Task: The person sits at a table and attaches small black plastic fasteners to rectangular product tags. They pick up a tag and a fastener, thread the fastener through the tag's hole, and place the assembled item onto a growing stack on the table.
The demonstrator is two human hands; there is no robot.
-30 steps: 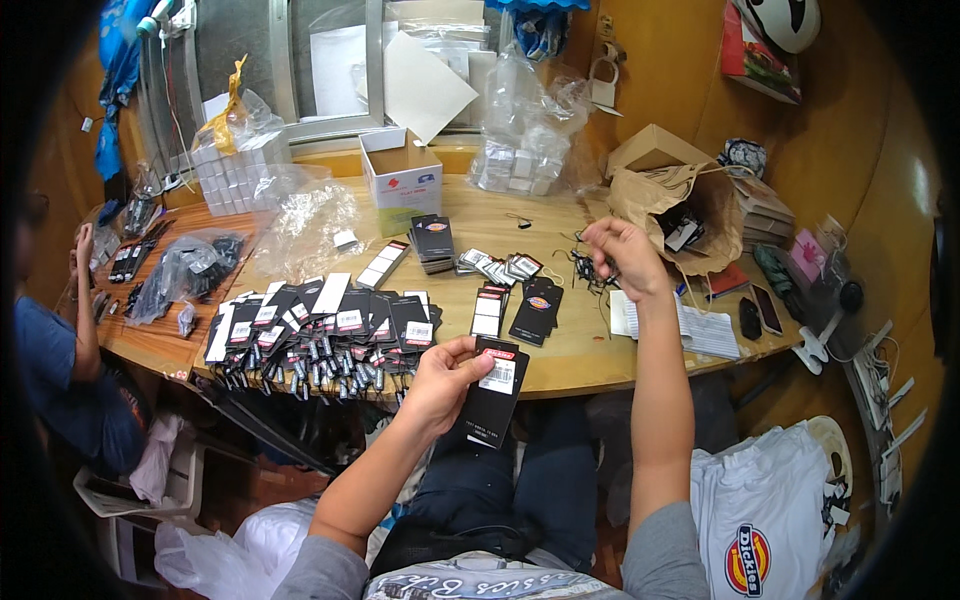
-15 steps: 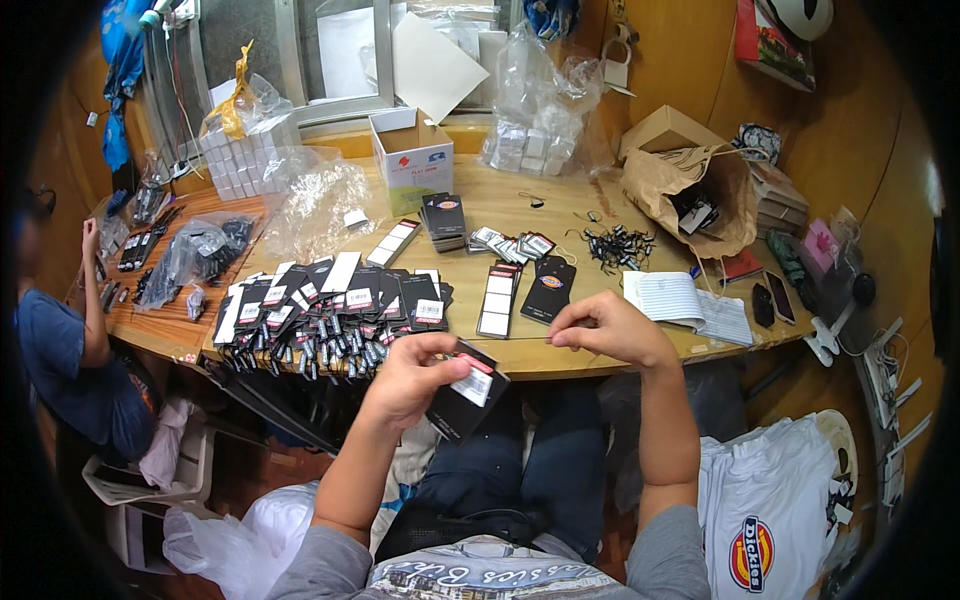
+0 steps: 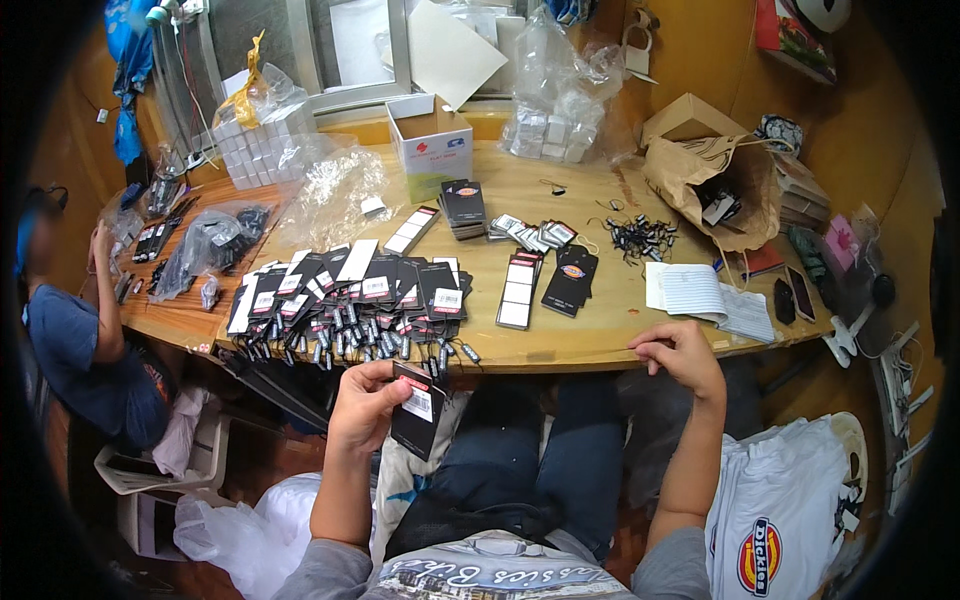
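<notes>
My left hand (image 3: 362, 408) is closed on a black hang tag (image 3: 418, 430) with a red strip and a white barcode sticker, held tilted over my lap. To the right, my right hand (image 3: 688, 362) hovers by the table's front edge with fingers curled toward the thumb; anything between the fingertips is too small to make out. Beyond the left hand lies a spread pile of tagged black cards (image 3: 376, 287), their strings and small dark ends hanging over the edge. Black hang tags (image 3: 572, 280) lie beside a strip of white stickers (image 3: 516, 294) in the middle.
A heap of black string fasteners (image 3: 641, 238) sits near an open paper bag (image 3: 680, 170). An open notebook (image 3: 688, 290) and phones (image 3: 800, 293) lie at the right. Behind stand a carton (image 3: 433, 150) and a card stack (image 3: 463, 205). Another person (image 3: 90, 340) sits at the left.
My left hand has drawn left with the hang tag, away from the right hand. My right hand has shifted right and slightly nearer. The whole view has shifted a little.
</notes>
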